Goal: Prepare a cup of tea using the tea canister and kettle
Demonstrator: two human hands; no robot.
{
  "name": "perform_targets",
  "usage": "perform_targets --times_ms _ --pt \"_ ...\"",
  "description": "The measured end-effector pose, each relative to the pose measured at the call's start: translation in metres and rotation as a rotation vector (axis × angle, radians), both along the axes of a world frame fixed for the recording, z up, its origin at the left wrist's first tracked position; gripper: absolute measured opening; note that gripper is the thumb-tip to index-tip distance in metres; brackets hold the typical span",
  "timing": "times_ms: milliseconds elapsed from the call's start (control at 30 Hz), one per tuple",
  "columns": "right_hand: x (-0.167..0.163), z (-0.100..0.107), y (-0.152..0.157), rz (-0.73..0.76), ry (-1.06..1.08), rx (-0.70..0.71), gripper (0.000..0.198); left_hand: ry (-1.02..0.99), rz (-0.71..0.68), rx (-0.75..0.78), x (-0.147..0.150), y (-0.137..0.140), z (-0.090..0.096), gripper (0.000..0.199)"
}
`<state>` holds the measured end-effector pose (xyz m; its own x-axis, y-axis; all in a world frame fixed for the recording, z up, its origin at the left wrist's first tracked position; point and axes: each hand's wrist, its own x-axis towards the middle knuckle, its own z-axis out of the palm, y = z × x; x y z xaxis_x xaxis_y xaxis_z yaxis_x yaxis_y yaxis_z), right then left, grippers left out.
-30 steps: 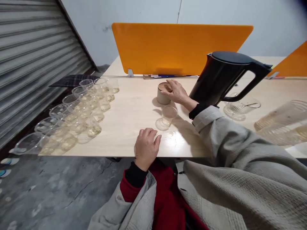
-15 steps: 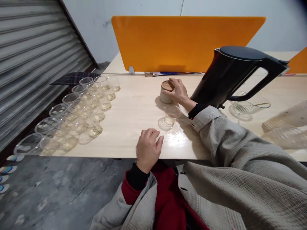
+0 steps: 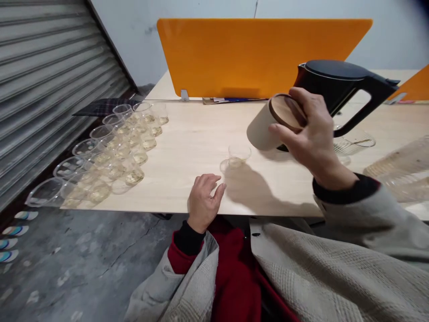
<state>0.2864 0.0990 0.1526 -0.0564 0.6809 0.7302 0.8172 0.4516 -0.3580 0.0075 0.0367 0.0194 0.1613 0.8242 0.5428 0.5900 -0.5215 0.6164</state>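
My right hand (image 3: 315, 138) grips a beige canister (image 3: 262, 129) around its round wooden lid (image 3: 284, 109). The canister is off the table and tilted, its base pointing down to the left. Below it, to the left, a clear plastic cup (image 3: 239, 157) stands upright on the table; what it holds is hard to make out. My left hand (image 3: 205, 201) is at the table's front edge near that cup. Its fingers curl loosely with the thumb apart, and nothing is in them.
A black kettle (image 3: 335, 85) stands behind my right hand. Rows of clear cups (image 3: 134, 175) with pale yellowish contents fill the table's left side. Stacked plastic cups (image 3: 398, 165) lie at the right, near a ribbed clear vessel (image 3: 357, 141). An orange divider (image 3: 261, 58) crosses the back.
My right hand has lifted the canister off the table, bringing it right and closer to me, and tilted it. My left hand has stayed near the table edge.
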Motion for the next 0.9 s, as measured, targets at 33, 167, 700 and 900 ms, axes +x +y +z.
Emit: perform_targets --times_ms 33,167,700,900 --pt "-0.001 0.002 -0.020 0.017 -0.003 -0.009 0.065 -0.047 -0.017 -0.007 -0.001 -0.001 0.001 0.020" --pt "-0.013 -0.017 -0.072 0.119 -0.008 -0.076 0.068 -0.157 -0.122 -0.050 0.002 -0.005 0.006 0.032" --pt "-0.055 -0.076 -0.084 0.204 -0.066 -0.327 0.091 0.022 -0.260 -0.117 0.026 -0.001 0.007 0.087" --pt "-0.060 -0.077 -0.082 0.172 -0.052 -0.253 0.076 -0.005 -0.230 -0.159 0.035 -0.002 0.005 0.095"
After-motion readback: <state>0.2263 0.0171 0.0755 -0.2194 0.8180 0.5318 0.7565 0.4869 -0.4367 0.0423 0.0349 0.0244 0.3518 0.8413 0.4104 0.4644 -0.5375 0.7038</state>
